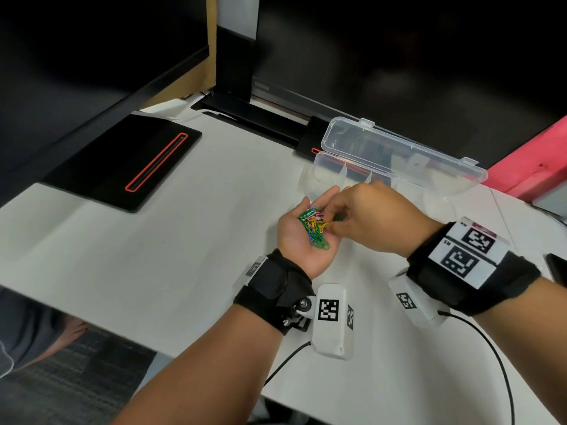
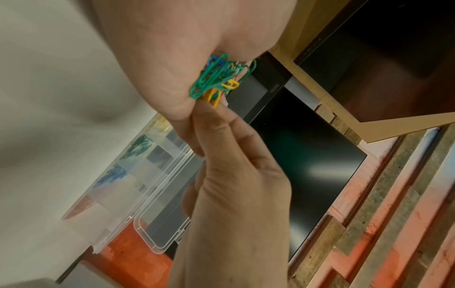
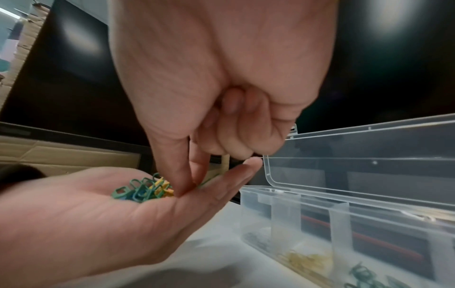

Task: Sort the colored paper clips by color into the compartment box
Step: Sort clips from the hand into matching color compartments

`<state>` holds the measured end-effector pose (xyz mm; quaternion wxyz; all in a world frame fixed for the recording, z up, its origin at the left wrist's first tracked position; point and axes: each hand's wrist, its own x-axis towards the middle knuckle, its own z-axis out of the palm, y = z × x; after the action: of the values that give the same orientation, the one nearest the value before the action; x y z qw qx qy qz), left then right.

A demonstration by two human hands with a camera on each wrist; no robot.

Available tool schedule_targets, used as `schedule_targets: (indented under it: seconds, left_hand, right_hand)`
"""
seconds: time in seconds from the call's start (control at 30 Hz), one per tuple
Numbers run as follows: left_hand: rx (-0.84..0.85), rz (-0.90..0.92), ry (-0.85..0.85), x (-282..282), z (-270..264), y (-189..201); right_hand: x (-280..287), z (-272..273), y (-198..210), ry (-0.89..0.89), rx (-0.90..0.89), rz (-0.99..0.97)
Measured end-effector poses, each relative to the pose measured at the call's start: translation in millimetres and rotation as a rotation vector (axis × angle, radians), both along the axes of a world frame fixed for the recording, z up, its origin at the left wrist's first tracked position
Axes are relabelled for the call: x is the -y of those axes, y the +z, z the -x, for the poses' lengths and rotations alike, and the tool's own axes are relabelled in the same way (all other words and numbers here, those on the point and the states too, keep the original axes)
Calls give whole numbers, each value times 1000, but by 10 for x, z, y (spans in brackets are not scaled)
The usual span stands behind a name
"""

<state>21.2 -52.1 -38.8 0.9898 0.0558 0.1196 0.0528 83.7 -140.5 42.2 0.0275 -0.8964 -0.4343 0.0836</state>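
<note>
My left hand (image 1: 291, 240) lies palm up over the white table, fingers relaxed, carrying a tangled pile of paper clips (image 1: 314, 230) in green, yellow, blue and pink. The same pile of paper clips (image 2: 216, 78) shows in the left wrist view. My right hand (image 1: 329, 223) reaches into the pile, and its thumb and forefinger pinch a yellow paper clip (image 2: 214, 100). The clear compartment box (image 1: 337, 176) stands just behind, its lid (image 1: 399, 148) open. Its compartments hold yellow clips (image 3: 305, 259), green clips (image 3: 362, 274) and blue clips (image 2: 113, 175).
A black monitor base (image 1: 122, 161) with a red line sits at the left of the white table (image 1: 184, 240). Dark screens stand along the back. A pink board (image 1: 537, 161) lies at the right, and a black device (image 1: 557, 268) at the right edge.
</note>
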Motion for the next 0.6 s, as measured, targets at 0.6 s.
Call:
schedule_targets:
  seconds: [0.6]
  left_hand:
    - [12, 92, -8, -31, -69, -88]
  right_hand:
    - [205, -61, -52, -621, -1198, -775]
